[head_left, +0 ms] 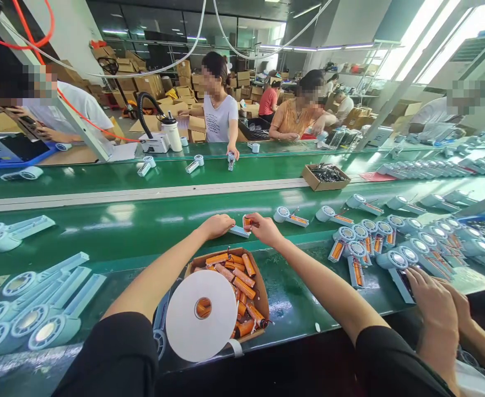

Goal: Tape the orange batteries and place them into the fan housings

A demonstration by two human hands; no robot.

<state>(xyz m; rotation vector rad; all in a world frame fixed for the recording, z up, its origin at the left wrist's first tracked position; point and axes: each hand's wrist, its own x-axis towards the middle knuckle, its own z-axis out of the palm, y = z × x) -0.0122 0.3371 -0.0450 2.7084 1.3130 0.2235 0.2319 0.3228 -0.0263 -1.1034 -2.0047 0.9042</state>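
Over the green belt, my left hand is closed on one end of a pale blue plastic housing with a long handle. My right hand pinches a small orange-wrapped battery just above the handle's right end. My fingers partly hide both parts, and whether the battery touches the housing I cannot tell. Below my hands stands a cardboard box holding many orange batteries with thin wires. A white roll of tape lies on the box's near left part.
Empty-handled blue housings lie at left. At right are several housings with orange batteries, where a co-worker's hands hold another housing. Across the belt, a person's hand touches a housing. A carton of dark parts sits beyond.
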